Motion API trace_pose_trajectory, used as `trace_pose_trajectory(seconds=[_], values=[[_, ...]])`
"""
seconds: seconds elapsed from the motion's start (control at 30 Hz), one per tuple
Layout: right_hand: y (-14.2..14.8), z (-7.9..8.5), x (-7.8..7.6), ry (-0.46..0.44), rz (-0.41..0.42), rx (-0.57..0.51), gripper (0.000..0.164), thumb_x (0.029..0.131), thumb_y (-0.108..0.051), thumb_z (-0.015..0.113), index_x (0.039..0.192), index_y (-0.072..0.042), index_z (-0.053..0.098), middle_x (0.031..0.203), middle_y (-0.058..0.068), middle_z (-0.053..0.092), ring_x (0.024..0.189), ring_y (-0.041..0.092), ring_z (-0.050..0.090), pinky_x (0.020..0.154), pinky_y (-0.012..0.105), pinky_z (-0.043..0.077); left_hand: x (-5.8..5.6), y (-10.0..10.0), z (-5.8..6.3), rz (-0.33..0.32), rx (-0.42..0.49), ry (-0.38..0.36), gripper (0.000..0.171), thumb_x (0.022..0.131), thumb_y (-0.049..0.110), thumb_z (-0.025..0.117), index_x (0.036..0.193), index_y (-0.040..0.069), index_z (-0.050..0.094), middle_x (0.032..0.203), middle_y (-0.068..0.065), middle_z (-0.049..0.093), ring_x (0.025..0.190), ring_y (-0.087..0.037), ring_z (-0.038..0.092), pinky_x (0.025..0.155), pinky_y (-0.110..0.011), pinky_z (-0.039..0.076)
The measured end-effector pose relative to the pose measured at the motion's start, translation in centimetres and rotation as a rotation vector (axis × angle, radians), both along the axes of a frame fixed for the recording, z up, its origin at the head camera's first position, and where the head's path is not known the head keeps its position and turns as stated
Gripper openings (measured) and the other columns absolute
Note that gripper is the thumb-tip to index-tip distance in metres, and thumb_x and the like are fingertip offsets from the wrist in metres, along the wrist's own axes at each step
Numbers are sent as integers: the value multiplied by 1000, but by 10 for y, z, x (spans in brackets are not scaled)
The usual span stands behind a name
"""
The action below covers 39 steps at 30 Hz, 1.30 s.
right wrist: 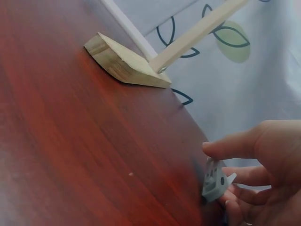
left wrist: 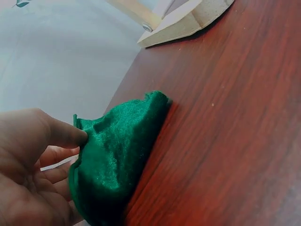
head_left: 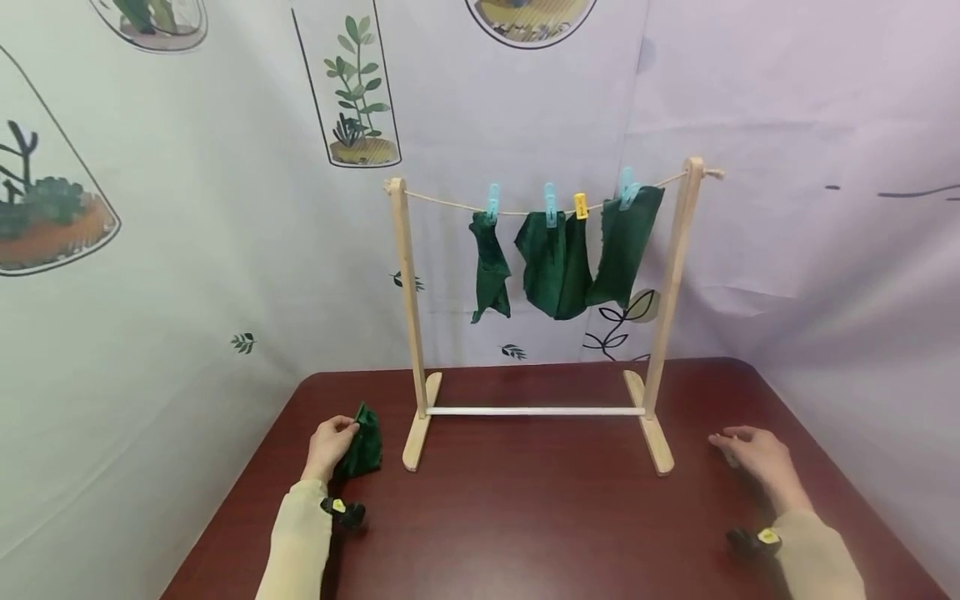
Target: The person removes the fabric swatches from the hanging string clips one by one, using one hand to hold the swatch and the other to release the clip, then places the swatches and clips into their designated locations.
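Observation:
At the left of the table, my left hand (head_left: 330, 446) pinches a piece of dark green cloth (head_left: 365, 446) between thumb and fingers. In the left wrist view the cloth (left wrist: 115, 157) is velvety and creased, its lower edge right at the tabletop. Over the right side of the table, my right hand (head_left: 757, 460) holds a small pale grey clothespin (right wrist: 215, 182) between thumb and fingers, low above the wood. Between the hands stands a wooden drying rack, its right post (head_left: 675, 283) and left post (head_left: 408, 292) joined by a string (head_left: 442, 202).
Green cloths hang on the string: a narrow one (head_left: 491, 271), a folded one (head_left: 551, 267) and one at the right (head_left: 626, 246). Blue clothespins (head_left: 492, 200) and a yellow clothespin (head_left: 581, 206) hold them. A white crossbar (head_left: 536, 412) links the rack's feet. Printed fabric (head_left: 225, 208) hangs behind the table (head_left: 525, 508).

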State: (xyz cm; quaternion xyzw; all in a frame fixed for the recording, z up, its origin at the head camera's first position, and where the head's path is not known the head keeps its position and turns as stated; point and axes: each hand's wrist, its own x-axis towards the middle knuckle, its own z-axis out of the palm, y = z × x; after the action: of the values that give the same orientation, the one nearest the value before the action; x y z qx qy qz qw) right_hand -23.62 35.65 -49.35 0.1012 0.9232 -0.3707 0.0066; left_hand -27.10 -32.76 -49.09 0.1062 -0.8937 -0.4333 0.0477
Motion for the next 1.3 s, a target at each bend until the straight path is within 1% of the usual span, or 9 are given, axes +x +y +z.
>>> trace_pose_trajectory(seconds=[0.2,0.4,0.63,0.73,0.83,0.97,1.1,1.23,1.3], values=[[4,-3,3,-16,8,-14,75,99,-47,59,138,16,47,85,13,69,93,35,60,86,55,47,0,3,1,-14,7,-18,34,103,15,54,124,-11,58,127,-33,55,111,-46,55,90,-58,46],[14,2,-1,-41,49,-71,79,100,-50,57,141,16,43,137,39,48,126,54,46,97,61,44,0,1,10,-64,15,-72,44,104,18,53,134,-13,50,134,-36,49,122,-50,49,98,-63,42],[21,19,-2,1,126,-148,70,104,-38,55,142,18,39,144,42,38,118,50,56,86,46,56,9,5,32,-89,-71,-21,44,104,21,54,136,-9,51,130,-32,55,111,-44,57,87,-55,50],[14,44,-4,79,145,-126,71,103,-41,56,145,14,39,144,41,39,110,44,61,80,34,55,6,14,57,-125,-62,41,44,105,26,53,138,-4,52,134,-29,54,117,-43,56,91,-55,48],[0,79,-10,206,147,-129,69,102,-43,57,146,8,43,141,36,47,99,21,64,75,22,50,-4,28,85,-157,-32,104,46,106,33,53,138,1,54,134,-25,56,117,-39,58,93,-53,49],[-21,127,-13,356,113,-146,63,100,-44,61,144,0,52,130,8,63,89,-6,56,76,18,44,-14,51,117,-183,3,202,45,104,36,56,135,3,59,124,-23,62,102,-33,66,85,-43,54],[-42,168,-9,456,96,-168,58,98,-45,65,143,-9,57,122,-16,62,98,-10,52,81,16,40,-19,79,142,-198,54,305,39,103,32,60,127,3,64,113,-21,66,88,-31,67,73,-31,53],[-60,200,-4,505,100,-191,54,97,-46,65,142,-15,60,126,-13,62,109,-6,52,86,12,40,-18,106,168,-257,118,390,34,102,27,62,123,1,66,109,-21,68,85,-32,66,72,-28,54],[-69,213,-1,506,107,-193,54,97,-48,64,142,-19,60,126,-11,63,111,-3,54,91,19,41,-17,117,179,-293,150,408,32,103,24,62,123,0,66,110,-22,68,87,-34,66,75,-30,55]])
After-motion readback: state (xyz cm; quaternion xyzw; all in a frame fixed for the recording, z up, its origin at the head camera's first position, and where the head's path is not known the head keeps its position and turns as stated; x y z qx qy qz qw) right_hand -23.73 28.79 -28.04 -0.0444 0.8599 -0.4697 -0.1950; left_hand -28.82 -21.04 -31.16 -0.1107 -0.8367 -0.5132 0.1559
